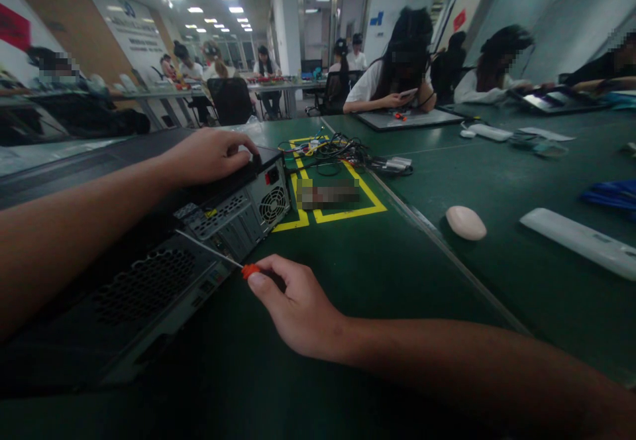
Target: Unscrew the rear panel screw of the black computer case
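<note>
A black desktop computer case point(149, 274) lies on its side on the green table point(377, 274), its rear panel with fan grille point(273, 204) turned toward me. My left hand point(209, 155) rests on top of the case near its far corner, fingers curled over the edge. My right hand point(293, 304) is closed round the red handle of a screwdriver point(218, 254). Its thin metal shaft points left, with the tip against the rear panel of the case.
A yellow-taped square point(342, 211) holds a tangle of cables point(332, 148). A pale oval mouse point(466, 222) and a white bar-shaped object point(579, 241) lie to the right. Several people sit at the far tables, one of them bent over a phone point(408, 93).
</note>
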The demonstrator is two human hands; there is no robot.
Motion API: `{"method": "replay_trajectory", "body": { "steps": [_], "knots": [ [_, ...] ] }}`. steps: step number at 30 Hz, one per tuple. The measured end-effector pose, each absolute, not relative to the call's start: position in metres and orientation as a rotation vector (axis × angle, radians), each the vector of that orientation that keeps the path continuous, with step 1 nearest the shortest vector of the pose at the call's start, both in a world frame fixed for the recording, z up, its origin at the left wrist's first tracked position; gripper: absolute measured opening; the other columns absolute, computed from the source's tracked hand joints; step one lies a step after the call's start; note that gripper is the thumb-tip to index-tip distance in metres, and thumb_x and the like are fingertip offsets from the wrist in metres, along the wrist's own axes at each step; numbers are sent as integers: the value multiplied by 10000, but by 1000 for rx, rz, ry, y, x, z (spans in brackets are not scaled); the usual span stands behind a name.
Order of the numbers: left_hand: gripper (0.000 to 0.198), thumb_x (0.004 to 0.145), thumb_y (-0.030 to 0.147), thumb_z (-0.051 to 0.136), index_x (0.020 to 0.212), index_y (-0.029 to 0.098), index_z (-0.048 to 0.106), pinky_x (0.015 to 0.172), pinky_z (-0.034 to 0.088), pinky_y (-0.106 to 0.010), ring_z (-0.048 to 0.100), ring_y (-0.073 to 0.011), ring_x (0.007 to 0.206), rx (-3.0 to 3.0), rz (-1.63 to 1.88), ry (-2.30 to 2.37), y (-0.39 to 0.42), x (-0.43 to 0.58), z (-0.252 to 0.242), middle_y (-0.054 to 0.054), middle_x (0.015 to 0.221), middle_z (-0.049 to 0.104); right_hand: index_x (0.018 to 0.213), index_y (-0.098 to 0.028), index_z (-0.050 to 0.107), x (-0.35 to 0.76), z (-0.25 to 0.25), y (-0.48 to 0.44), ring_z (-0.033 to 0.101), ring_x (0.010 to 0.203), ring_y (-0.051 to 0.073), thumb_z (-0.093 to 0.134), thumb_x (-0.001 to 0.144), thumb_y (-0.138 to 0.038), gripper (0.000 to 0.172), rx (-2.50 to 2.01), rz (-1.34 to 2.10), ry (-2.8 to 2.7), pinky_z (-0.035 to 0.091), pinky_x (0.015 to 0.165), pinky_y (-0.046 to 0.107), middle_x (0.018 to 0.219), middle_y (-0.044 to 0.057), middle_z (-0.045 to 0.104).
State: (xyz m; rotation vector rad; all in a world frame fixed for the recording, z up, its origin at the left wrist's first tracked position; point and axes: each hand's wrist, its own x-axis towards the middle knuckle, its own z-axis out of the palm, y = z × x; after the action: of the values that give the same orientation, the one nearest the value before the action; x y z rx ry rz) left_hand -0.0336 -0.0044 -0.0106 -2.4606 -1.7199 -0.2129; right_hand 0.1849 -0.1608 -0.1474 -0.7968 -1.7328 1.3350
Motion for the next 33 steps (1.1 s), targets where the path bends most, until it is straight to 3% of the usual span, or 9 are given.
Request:
{"method": "replay_trajectory", "body": {
  "steps": [4, 7, 18, 23, 28, 33],
  "knots": [
    [513, 1003, 366, 468, 1326, 128, 787, 787, 407, -325, 580, -179, 748, -2459, -224, -1697, -5, -33, -10, -44, 844, 676, 1109, -234, 643, 185, -147, -162, 642, 807, 171, 740, 993, -347, 189, -818, 1394, -1680, 483, 734, 310, 893, -27, 670],
    [488, 1014, 354, 475, 1300, 118, 791, 806, 404, -313, 563, -162, 754, -2467, -242, -1655, -6, -33, -9, -40, 849, 671, 1057, -244, 592, 185, -146, -162, 622, 792, 166, 768, 935, -295, 221, -839, 1407, -1665, 477, 740, 313, 879, -43, 638],
    [497, 1020, 363, 475, 1293, 100, 796, 838, 391, -320, 548, -150, 769, -2475, -252, -1671, -6, -33, -9, -53, 877, 666, 1049, -239, 584, 184, -151, -164, 593, 776, 160, 724, 975, -317, 176, -800, 1435, -1660, 467, 726, 308, 871, -41, 606],
    [531, 1002, 391, 481, 1325, 100, 785, 900, 422, -347, 568, -172, 795, -2450, -274, -1713, -5, -34, -11, -48, 866, 652, 1100, -228, 637, 183, -156, -167, 624, 818, 168, 695, 1031, -383, 179, -778, 1412, -1670, 480, 745, 308, 932, -15, 665],
    [545, 982, 419, 492, 1324, 115, 788, 887, 436, -336, 543, -149, 749, -2432, -276, -1717, -2, -38, -14, -25, 835, 629, 1112, -236, 648, 183, -155, -169, 591, 754, 166, 614, 1092, -435, 203, -777, 1377, -1690, 456, 716, 310, 829, -37, 607],
    [551, 984, 437, 489, 1333, 130, 785, 873, 435, -334, 530, -140, 734, -2411, -269, -1733, -2, -37, -13, -14, 812, 602, 1153, -264, 556, 184, -153, -171, 621, 756, 183, 765, 968, -415, 317, -863, 1379, -1666, 480, 703, 321, 878, -38, 639]
  ]
}}
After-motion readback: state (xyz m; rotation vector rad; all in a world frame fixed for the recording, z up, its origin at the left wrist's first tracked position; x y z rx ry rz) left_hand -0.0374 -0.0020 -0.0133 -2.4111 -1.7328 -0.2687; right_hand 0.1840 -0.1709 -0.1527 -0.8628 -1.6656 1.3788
